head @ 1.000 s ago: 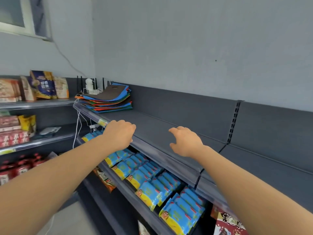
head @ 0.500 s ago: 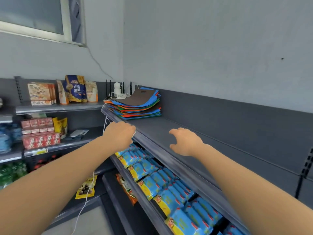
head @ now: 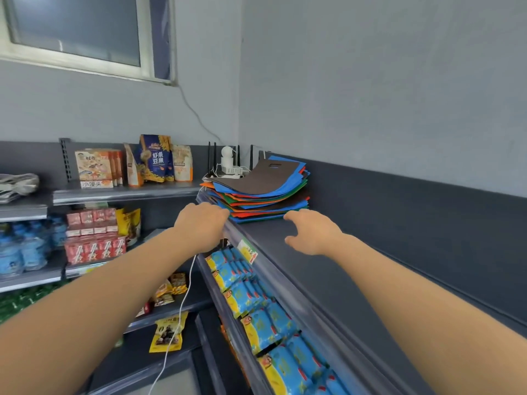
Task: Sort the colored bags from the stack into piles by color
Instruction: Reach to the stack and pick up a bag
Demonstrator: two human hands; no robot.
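Observation:
A stack of flat colored bags [head: 256,192] lies on the dark grey top shelf [head: 328,269] near the corner. A brown bag is on top; blue, green, orange and red layers show beneath it. My left hand [head: 201,223] hovers at the shelf's front edge just left of the stack's near corner, fingers loosely curled, holding nothing. My right hand [head: 312,230] is over the shelf right in front of the stack, fingers relaxed and spread, fingertips close to the lowest bags. Whether either hand touches the stack I cannot tell.
A white camera and power strip [head: 229,166] sit behind the stack, with a white cable [head: 182,303] hanging down. Blue and yellow snack packs [head: 256,303] fill the shelf below. Snack bags [head: 155,162] and red cartons [head: 94,238] stand on the left shelves.
My view has come closer to the corner and the stack looks larger. Both hands have advanced along the shelf from well short of the stack to its near edge.

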